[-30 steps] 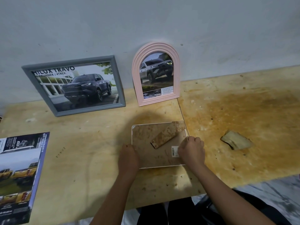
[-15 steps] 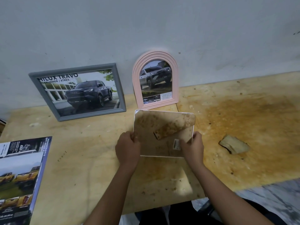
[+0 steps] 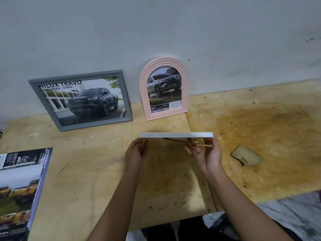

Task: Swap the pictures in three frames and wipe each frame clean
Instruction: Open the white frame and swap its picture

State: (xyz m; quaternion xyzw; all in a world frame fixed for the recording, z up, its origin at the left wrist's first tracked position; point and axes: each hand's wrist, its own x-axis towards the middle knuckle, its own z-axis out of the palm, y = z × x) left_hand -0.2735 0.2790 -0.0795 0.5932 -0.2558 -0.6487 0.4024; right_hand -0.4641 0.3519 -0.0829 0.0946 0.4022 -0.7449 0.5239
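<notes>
I hold a white frame [image 3: 176,135] edge-on above the wooden table [image 3: 90,171], so only its thin white side shows. My left hand [image 3: 136,153] grips its left end and my right hand [image 3: 205,154] grips its right end. The brown back stand [image 3: 199,144] sticks out under the frame by my right fingers. A grey frame [image 3: 80,100] with a dark pickup picture and a pink arched frame [image 3: 164,89] with a silver pickup picture lean on the wall behind. A crumpled beige cloth [image 3: 246,156] lies to the right.
A car brochure [image 3: 19,188] lies flat at the table's left front. The right half of the table [image 3: 260,122] carries a broad brown stain. The pale wall [image 3: 156,32] rises straight behind the frames. A marbled floor [image 3: 295,214] shows past the front right edge.
The white frame lay back-up on the table; both hands lifted its near edge and tipped it up until it is held edge-on in the air.
</notes>
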